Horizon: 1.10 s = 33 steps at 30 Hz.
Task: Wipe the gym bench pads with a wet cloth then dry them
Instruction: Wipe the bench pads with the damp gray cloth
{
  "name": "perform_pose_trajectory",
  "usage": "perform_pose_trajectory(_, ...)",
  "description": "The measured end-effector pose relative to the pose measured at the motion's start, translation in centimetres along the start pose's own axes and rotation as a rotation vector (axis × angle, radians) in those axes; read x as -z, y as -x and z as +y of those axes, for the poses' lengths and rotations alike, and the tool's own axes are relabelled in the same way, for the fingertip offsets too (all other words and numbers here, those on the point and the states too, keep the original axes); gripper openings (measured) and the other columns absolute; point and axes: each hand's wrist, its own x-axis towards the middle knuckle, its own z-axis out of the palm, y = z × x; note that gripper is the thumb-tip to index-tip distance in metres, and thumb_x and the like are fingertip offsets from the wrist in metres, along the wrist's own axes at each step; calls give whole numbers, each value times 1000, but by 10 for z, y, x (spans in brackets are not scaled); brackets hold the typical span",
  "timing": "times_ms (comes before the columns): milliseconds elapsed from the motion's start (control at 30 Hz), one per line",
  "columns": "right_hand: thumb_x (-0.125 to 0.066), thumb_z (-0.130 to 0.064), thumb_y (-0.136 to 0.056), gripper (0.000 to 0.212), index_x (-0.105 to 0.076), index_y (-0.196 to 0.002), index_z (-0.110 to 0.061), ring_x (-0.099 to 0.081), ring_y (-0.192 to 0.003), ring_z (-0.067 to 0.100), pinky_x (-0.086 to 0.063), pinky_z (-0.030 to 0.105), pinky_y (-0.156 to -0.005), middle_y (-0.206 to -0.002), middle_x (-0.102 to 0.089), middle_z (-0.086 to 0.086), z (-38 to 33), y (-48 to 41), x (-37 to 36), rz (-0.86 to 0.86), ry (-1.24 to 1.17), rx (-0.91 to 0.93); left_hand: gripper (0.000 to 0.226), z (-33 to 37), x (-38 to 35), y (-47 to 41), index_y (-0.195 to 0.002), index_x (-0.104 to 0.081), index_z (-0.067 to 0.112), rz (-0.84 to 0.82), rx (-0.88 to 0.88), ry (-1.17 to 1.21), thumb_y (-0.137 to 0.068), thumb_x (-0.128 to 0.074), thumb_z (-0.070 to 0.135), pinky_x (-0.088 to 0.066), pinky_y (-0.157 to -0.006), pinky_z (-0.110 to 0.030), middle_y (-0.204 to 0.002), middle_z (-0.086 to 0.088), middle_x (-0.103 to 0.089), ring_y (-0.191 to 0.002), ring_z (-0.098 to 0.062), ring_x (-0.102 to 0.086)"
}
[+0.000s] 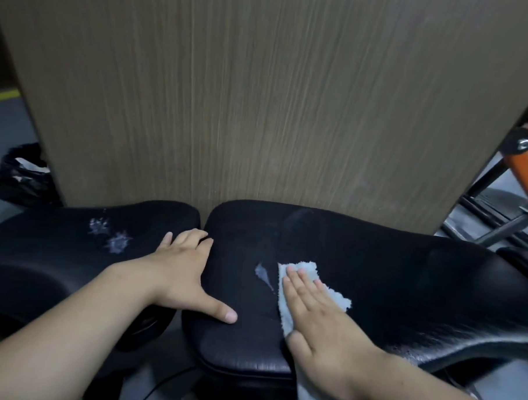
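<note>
At centre frame, a white cloth (301, 287) is being pressed flat on the right pad (404, 281) by the open right hand (321, 320); the empty left hand (187, 275), fingers spread, is being rested across the gap to the left pad (57, 251).

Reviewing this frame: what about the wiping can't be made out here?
Head view only:
- Cloth: middle hidden under the right hand; lower end cut off by the bottom edge. Wet or dry: cannot tell.
- Right pad: far right cut off.
- Left hand: fingertips hidden in the gap between pads.
- Black bag: contents too dark.
</note>
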Motion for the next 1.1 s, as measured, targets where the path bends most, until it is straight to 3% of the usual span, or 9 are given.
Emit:
perform_pose_trajectory(200,-19,-35,-97,71,16,-154,-9,31,-144,11,15,32,-120,-160,28,4,-40,-37,2,13,-6,25,165,-15,0,6,-158,3,10,-38,-6,-9,-32,-52,103,11,-122,-46,-165,3,6,-149,-12,21)
perform_pose_trajectory(400,-25,-36,-100,71,10,-155,-8,24,-147,11,13,30,-120,-163,19,6,-37,-91,8,60,-12,16,163,-18,-1,4,-157,3,12,-38,-18,-22,-33,-56,101,10,-122,-48,-164,6,4,-149,-12,19)
perform_pose_trajectory(733,-20,-36,-103,64,-2,-156,-6,6,-152,17,4,31,-122,-165,4,7,60,-185,37,119,-4,-204,162,-17,1,1,-157,5,10,-59,-7,-85,-38,-59,99,5,-123,-50,-164,2,5,-150,-13,19)
perform_pose_trajectory(1100,-16,-34,-102,63,-1,-157,-6,6,-152,19,1,34,-123,-165,6,8,132,-158,39,105,18,-444,161,-11,6,0,-156,7,9,-92,11,-111,-40,-61,97,6,-123,-50,-164,2,9,-149,-13,22)
